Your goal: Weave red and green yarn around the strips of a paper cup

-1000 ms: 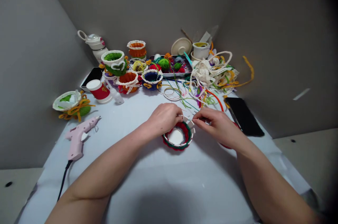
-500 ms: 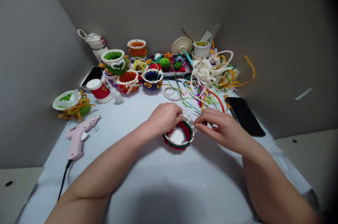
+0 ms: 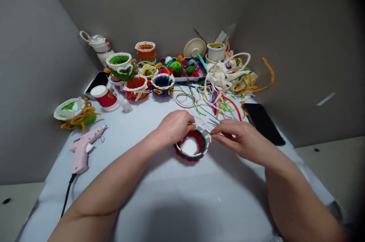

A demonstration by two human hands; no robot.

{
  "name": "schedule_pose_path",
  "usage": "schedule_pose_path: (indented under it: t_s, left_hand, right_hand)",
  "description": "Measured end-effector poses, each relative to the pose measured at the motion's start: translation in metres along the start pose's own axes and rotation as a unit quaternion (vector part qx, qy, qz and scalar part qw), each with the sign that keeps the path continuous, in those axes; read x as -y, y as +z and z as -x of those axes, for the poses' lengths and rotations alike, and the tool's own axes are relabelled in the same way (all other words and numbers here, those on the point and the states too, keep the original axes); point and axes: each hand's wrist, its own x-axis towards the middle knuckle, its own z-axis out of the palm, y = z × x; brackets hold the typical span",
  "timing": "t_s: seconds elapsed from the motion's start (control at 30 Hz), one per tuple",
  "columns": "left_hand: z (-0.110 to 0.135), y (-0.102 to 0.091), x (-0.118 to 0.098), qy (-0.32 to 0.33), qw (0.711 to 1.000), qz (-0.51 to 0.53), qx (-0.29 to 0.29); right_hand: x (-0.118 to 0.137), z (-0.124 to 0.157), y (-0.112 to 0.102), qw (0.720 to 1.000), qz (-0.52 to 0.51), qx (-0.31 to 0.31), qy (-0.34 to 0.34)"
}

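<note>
My left hand (image 3: 175,128) rests on the far rim of a small round basket (image 3: 190,146) ringed in red and green yarn, with a white base. Its fingers pinch a notched white lace strip (image 3: 203,129) along the rim. My right hand (image 3: 242,139) sits just right of the basket, its fingers closed on small scissors (image 3: 214,123). Only the thin silver blades show clearly, close to the strip. A bit of red shows under the palm, perhaps the handle, but most of the scissors is hidden.
A pink glue gun (image 3: 81,150) lies left, its black cord trailing forward. Yarn baskets (image 3: 135,88), a tray of yarn balls (image 3: 182,69) and tangled lace and pipe cleaners (image 3: 228,78) crowd the back. A black phone (image 3: 264,124) lies right on the white-covered table (image 3: 182,204).
My right hand has turned and risen slightly, bringing the scissor blades more into view near the rim. The basket stays under my left hand.
</note>
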Motion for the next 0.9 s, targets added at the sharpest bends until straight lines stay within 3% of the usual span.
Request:
schedule_pose_path:
  t_s: [0.27, 0.4, 0.53, 0.73, 0.9]
  left_hand:
    - [-0.001, 0.002, 0.003, -0.001, 1.0, 0.001, -0.001]
    - [0.001, -0.006, -0.001, -0.006, 1.0, -0.006, 0.016]
    - [0.007, -0.015, -0.007, -0.007, 0.999, -0.029, 0.04]
    - [0.011, -0.014, -0.006, -0.009, 0.997, -0.051, 0.05]
    - [0.008, -0.009, -0.004, 0.013, 0.999, 0.01, 0.032]
  right_hand:
    - [0.002, 0.001, 0.004, 0.998, 0.034, 0.052, -0.015]
    - [-0.001, -0.001, 0.008, 0.997, 0.036, 0.049, 0.043]
    - [-0.003, -0.005, 0.013, 0.992, -0.045, 0.031, 0.11]
    - [-0.008, -0.016, 0.033, 0.982, -0.143, 0.04, 0.12]
    - [-0.003, -0.017, 0.038, 0.978, -0.17, 0.02, 0.12]
